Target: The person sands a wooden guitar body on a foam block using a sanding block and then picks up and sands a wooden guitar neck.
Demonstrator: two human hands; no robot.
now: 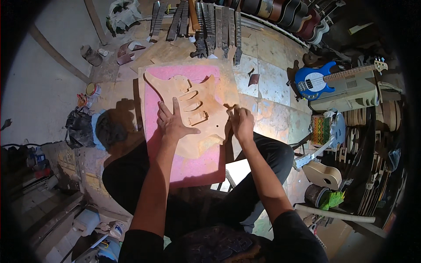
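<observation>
A bare wooden electric guitar body (206,98), with routed cavities in its face, lies on a pink foam pad (188,171) set over a pale board. My left hand (172,122) rests on the body's lower left part with fingers and thumb spread. At the body's right edge my right hand (240,122) has its fingers curled round a small brown piece (230,107), mostly hidden by the fingers; I cannot make out exactly what it is.
Guitar necks (206,30) lie beyond the board. A blue bass (313,83) and an unfinished acoustic body (322,175) sit at right, with guitar bodies (276,11) racked behind. Cans (92,89) and a black bag (79,127) are at left. My crossed legs flank the board.
</observation>
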